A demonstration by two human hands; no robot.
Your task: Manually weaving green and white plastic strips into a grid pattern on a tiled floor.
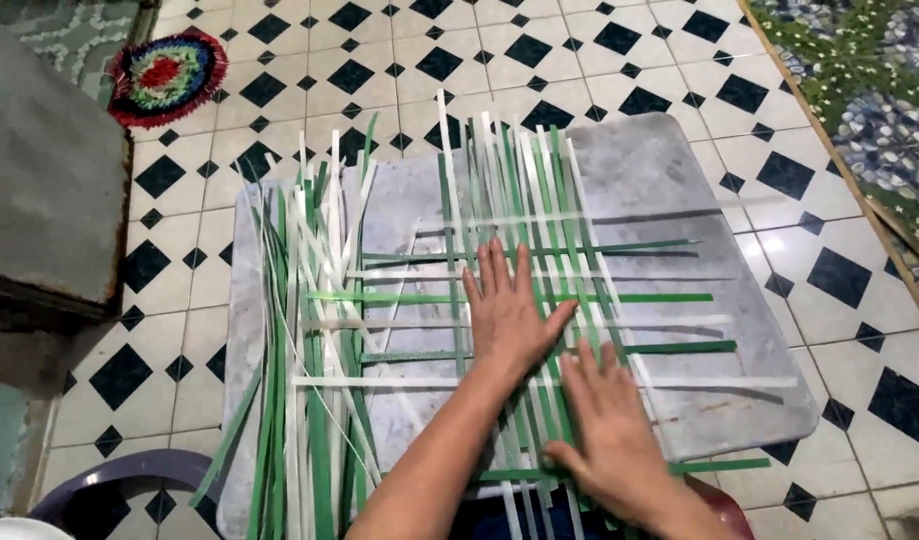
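Two hands flat, fingers spread: left hand (507, 315) at frame centre, right hand (607, 430) lower centre, both pressing woven strips (539, 300), green and white, crossed on grey board (659, 190). Loose strips (304, 370) piled left on board. Black-and-white tiled floor (459, 60); round multicoloured mat (166, 75) upper left; no containers.

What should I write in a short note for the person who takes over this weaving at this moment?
Left hand: flat, fingers spread, pressing the woven strips.
Right hand: flat on the strips nearer the body.
Board: grey slab on the tiled floor, weave on it.
Done: several green and white cross strips are laced through the upright ones.
Left: a loose bundle of strips lies unwoven at the board's left side.
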